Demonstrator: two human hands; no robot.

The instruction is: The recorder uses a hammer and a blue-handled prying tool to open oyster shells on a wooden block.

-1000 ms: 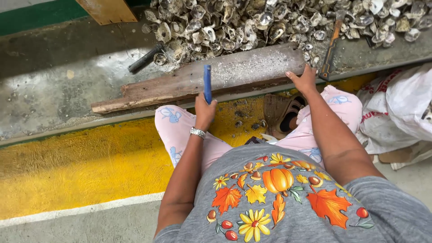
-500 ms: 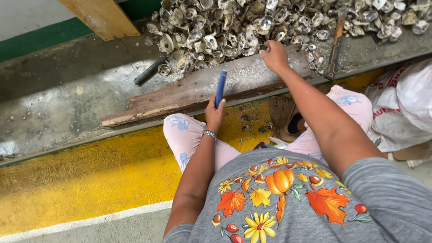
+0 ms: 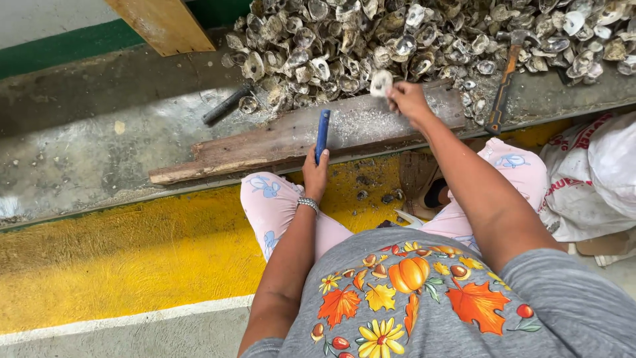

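1. Hundreds of grey oyster shells form a pile point(image 3: 424, 40) across the back of a wet concrete bench point(image 3: 93, 146), the largest mass in view, with a yellow painted band point(image 3: 119, 258) running below the bench edge.

2. 1 weathered wooden plank point(image 3: 265, 142) lies along the front of the bench, dusted with pale shell grit, serving as the work surface between the person and the pile.

3. White sacks point(image 3: 596, 179) sit at the person's right side, just beside the knee.

4. 1 hammer with an orange-brown handle point(image 3: 501, 89) rests tilted against the pile at the right, apart from both hands; a dark cylindrical tool point(image 3: 226, 106) lies on the bench at the left edge of the pile.

5. 1 blue-handled tool point(image 3: 322, 132) stands nearly upright on the plank, the left hand point(image 3: 315, 176) closed around its lower end, fingers wrapped tight.

6. 1 single oyster shell point(image 3: 381, 83) is lifted just above the plank's far edge, at the foot of the pile, pinched at its rim by the fingers of the right hand point(image 3: 411, 103).

7. Judged by its look, the shell is light, rigid and brittle, with rough, sharp edges and a likely slick, wet surface; a firm pinch across the thicker hinge end, rather than the thin lip, appears the safest hold.
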